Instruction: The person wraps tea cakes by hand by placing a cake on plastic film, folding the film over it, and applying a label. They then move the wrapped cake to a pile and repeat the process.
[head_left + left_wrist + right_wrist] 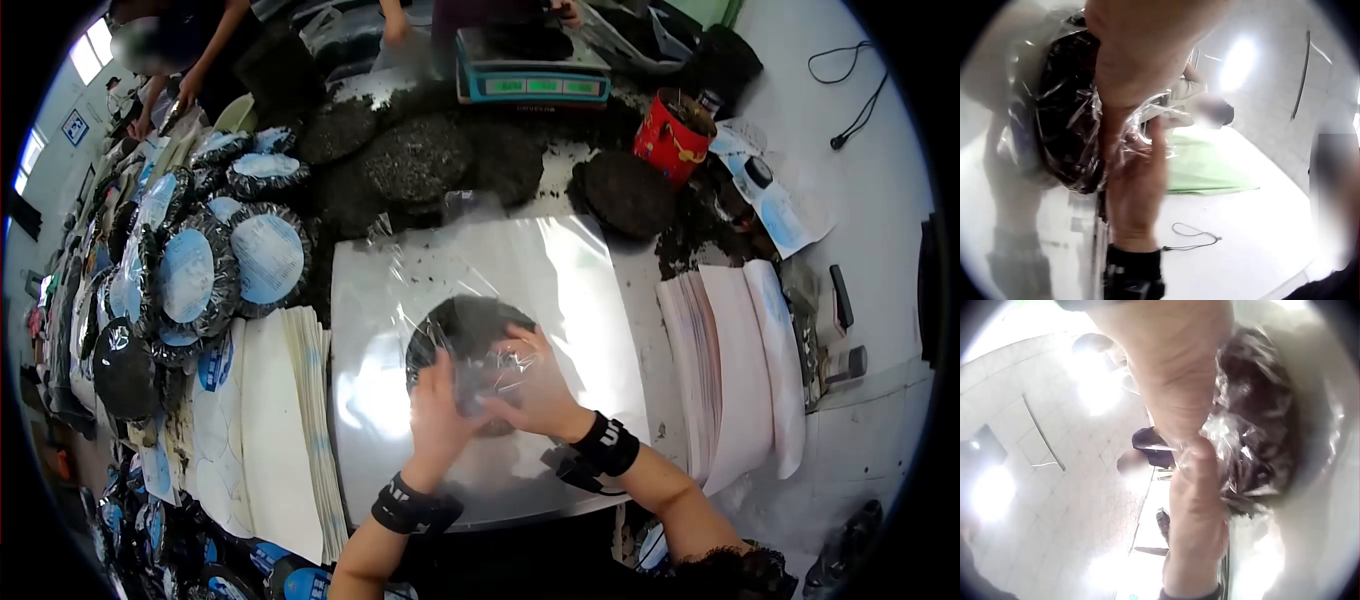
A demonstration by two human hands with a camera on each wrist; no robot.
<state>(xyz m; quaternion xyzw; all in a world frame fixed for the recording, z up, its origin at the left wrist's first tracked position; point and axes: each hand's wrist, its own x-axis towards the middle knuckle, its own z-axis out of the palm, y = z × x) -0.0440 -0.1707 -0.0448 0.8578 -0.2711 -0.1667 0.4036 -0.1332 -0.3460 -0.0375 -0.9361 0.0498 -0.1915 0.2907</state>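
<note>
Fingers (pixel 436 384) touch the wrapped disc (pixel 465 318), shiny sheet (pixel 372 445) extending past its edges.

The left hand (pixel 440 410) and right hand (pixel 540 385) are left bare. A broad black left wrist strap (pixel 398 507) is printed with white marks; the black right wrist strap (pixel 610 443) is stamped with bold white lettering. Beside the latter, a black module (pixel 572 468) is worn, trailed by a thin dark cable (pixel 606 491). The black right sleeve (pixel 735 575) is ruffled.
</note>
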